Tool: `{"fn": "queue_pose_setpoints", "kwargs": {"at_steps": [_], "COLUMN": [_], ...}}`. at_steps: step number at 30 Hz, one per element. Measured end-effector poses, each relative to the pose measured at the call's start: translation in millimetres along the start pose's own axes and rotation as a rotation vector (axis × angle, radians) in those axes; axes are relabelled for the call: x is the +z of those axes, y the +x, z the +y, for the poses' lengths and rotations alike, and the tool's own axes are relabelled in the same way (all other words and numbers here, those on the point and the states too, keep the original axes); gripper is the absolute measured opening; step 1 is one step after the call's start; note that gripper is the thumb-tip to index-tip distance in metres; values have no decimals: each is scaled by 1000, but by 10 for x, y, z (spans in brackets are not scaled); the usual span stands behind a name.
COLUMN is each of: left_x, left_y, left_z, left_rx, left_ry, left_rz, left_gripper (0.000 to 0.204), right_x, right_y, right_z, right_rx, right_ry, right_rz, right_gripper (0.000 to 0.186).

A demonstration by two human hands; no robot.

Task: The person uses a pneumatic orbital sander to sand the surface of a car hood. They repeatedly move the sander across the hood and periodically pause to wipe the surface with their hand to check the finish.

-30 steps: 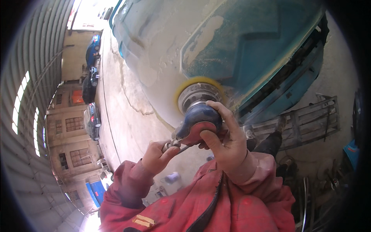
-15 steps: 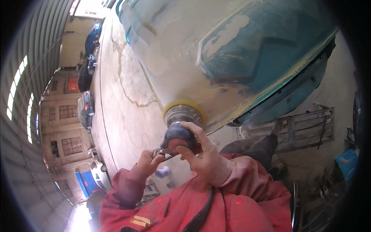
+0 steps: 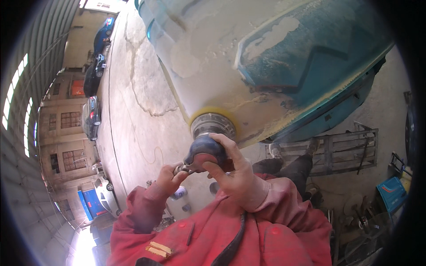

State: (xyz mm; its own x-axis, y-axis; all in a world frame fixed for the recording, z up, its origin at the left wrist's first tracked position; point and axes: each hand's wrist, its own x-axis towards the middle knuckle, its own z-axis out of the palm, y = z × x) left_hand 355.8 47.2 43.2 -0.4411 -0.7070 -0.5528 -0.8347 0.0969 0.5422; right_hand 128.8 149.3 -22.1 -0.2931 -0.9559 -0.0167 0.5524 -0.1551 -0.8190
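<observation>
A round power sander [image 3: 205, 148] with a blue and dark red body and a yellow-edged pad [image 3: 220, 111] presses against the near lower corner of a large teal vehicle panel [image 3: 208, 75]. Pale, dusty filler covers much of that panel. My right hand [image 3: 239, 179] wraps over the sander's body, fingers along its top and thumb across the back. On the sander's left side, my left hand [image 3: 170, 178] closes on the hose fitting [image 3: 181, 168]. The pad's working face is hidden against the panel.
A wooden pallet [image 3: 330, 155] lies at the right, by my feet. Lower right, a blue panel [image 3: 392, 193] stands among clutter. Parked cars [image 3: 92, 117] line the far left wall across the cracked concrete floor [image 3: 146, 84]. A small bucket [image 3: 179, 193] sits below my left hand.
The view has shifted slightly, so the panel appears a little further right. The sander stays at the panel's near corner, and both hands keep their grips.
</observation>
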Motion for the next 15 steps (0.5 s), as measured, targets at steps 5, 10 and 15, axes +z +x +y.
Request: {"fn": "queue_pose_setpoints", "kwargs": {"at_steps": [5,10,15], "left_x": [72,121,4], "left_y": [138,215,18], "left_z": [104,264,240], "left_rx": [20,24,-91], "left_ry": [47,40,110], "left_rz": [-21,-39,1], "left_gripper": [28,29,28], "right_x": [-141,-227,-70], "right_y": [-35,-42,-10], "right_z": [-74,-142,-60], "right_rx": [26,23,-55], "right_ry": [-48,129,-14], "right_rz": [101,177,25], "right_gripper": [61,62,65]}}
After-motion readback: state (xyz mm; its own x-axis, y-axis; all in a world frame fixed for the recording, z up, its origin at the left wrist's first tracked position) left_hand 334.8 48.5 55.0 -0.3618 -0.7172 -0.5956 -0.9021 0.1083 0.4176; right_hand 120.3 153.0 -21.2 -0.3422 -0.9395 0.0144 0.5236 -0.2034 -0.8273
